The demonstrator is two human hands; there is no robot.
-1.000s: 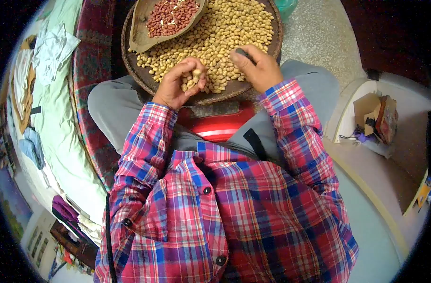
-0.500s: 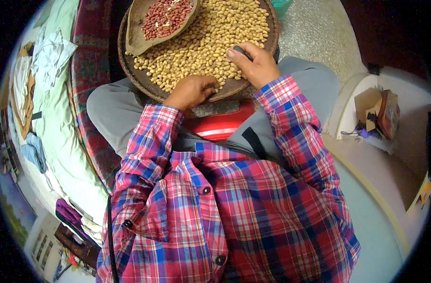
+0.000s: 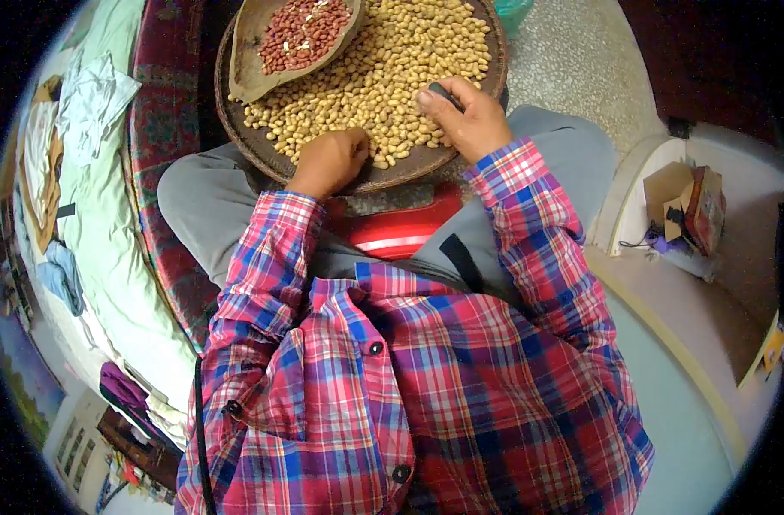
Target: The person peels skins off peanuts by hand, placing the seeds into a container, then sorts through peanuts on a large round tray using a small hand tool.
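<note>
A round, dark-rimmed tray (image 3: 409, 178) holds many unshelled peanuts (image 3: 409, 51). On its upper left rests a brown, scoop-like bowl (image 3: 248, 64) of red shelled peanut kernels (image 3: 302, 34), a few of them pale. My left hand (image 3: 330, 161) is over the near rim with its fingers curled closed; whatever they hold is hidden. To its right, my right hand (image 3: 471, 120) is closed round a small dark object (image 3: 445, 94). Only one rounded end of that object shows, so its kind is unclear. The thumb points left over the peanuts.
A red shiny object (image 3: 400, 230) is between my grey-trousered legs, below the tray. A bed with a pale green sheet (image 3: 108, 189) and clothes is on the left. On the right, a cardboard box (image 3: 669, 193) is on a shelf. Green plastic (image 3: 514, 13) shows beside the tray.
My left hand has shifted a little to the left and up, its fingers curling inward. The right hand has barely moved and keeps the dark object.
</note>
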